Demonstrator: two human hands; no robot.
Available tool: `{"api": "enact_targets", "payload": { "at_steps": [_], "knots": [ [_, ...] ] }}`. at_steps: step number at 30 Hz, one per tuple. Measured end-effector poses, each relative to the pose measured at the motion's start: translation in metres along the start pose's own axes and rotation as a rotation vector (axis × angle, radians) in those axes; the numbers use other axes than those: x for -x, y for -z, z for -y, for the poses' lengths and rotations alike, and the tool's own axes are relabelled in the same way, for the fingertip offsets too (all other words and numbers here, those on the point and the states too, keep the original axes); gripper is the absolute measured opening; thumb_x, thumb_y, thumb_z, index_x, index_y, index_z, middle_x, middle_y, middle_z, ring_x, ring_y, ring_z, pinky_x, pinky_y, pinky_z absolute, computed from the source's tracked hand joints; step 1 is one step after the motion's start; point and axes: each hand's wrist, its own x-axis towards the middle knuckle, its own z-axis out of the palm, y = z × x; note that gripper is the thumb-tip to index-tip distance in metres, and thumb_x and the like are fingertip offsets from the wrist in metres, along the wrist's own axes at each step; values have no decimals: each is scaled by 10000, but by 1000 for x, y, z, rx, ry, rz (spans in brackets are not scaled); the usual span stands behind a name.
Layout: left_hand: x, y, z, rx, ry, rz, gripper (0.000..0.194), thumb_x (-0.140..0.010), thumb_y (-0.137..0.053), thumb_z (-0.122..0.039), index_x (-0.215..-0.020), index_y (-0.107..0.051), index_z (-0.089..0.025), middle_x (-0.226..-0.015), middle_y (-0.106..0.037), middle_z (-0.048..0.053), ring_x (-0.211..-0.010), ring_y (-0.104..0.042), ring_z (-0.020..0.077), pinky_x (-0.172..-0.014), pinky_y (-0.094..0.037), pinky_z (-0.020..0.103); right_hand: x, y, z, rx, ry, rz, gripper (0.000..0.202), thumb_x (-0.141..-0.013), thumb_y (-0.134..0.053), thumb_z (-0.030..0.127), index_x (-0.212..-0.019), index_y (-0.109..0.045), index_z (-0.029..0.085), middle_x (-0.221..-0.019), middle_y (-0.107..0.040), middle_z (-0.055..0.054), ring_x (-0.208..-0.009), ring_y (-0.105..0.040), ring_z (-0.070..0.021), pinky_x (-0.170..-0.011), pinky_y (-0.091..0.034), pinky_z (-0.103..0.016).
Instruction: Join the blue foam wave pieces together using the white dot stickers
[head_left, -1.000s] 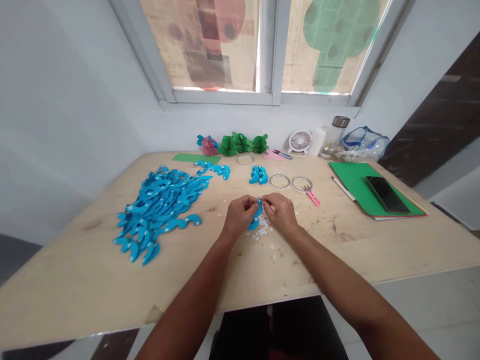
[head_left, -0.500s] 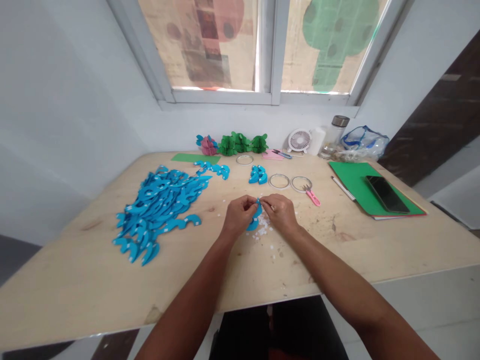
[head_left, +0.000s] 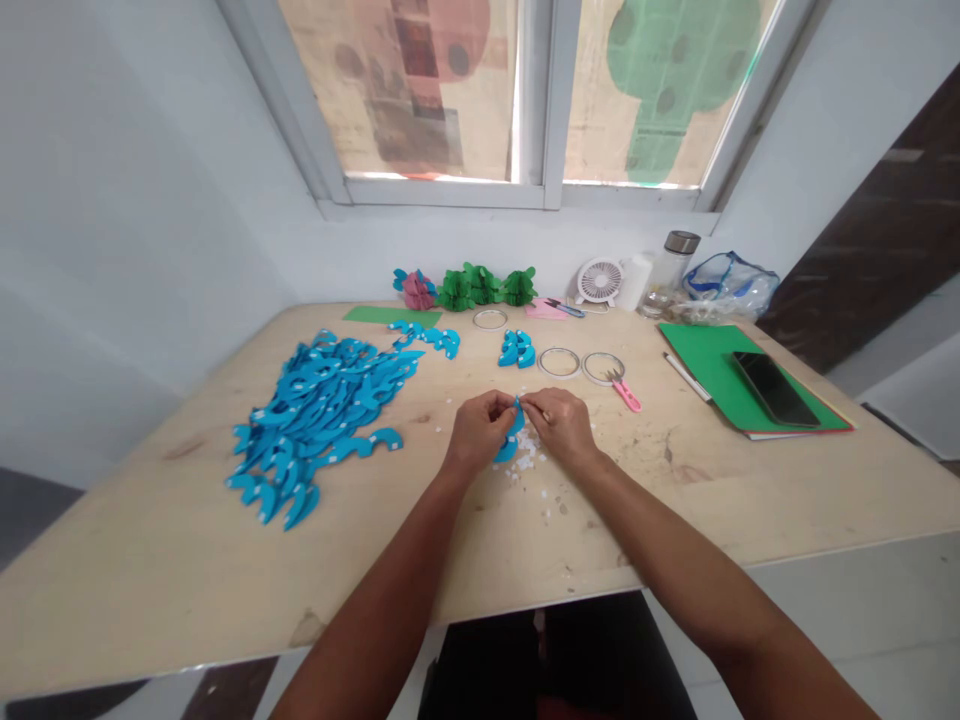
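Between my hands is a blue curved paper cutout [head_left: 508, 450], its lower end hanging over white paper scraps [head_left: 529, 455] on the table. My left hand [head_left: 480, 430] pinches the cutout near its top from the left. From the right, the fingertips of my right hand [head_left: 559, 422] are closed at the same upper end; whether they grip the paper itself or a tiny bit on it is too small to make out. To the left lies a large heap of similar blue cutouts [head_left: 322, 400] with small white squares on them. A small blue stack [head_left: 516, 349] sits beyond my hands.
Tape rolls [head_left: 559, 362] and pink-handled snips [head_left: 626, 393] lie beyond my right hand. Green folded paper figures [head_left: 480, 287], a small fan [head_left: 600, 282] and a glass bottle [head_left: 667, 275] line the wall. At right, a phone [head_left: 775, 388] rests on green sheets [head_left: 705, 365].
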Motion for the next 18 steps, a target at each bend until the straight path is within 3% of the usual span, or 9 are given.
{"api": "enact_targets", "payload": {
  "at_steps": [18],
  "knots": [
    [-2, -2, 2, -215, -135, 14, 149, -706, -514, -195, -591, -606, -173, -611, -629, -1, -572, -528, 118, -575, -379, 214, 0, 3, 12, 277, 71, -4, 208, -819, -463, 161, -665, -600, 183, -644, -588, -60, -669, -505, -177, -658, -314, -298]
  ]
}}
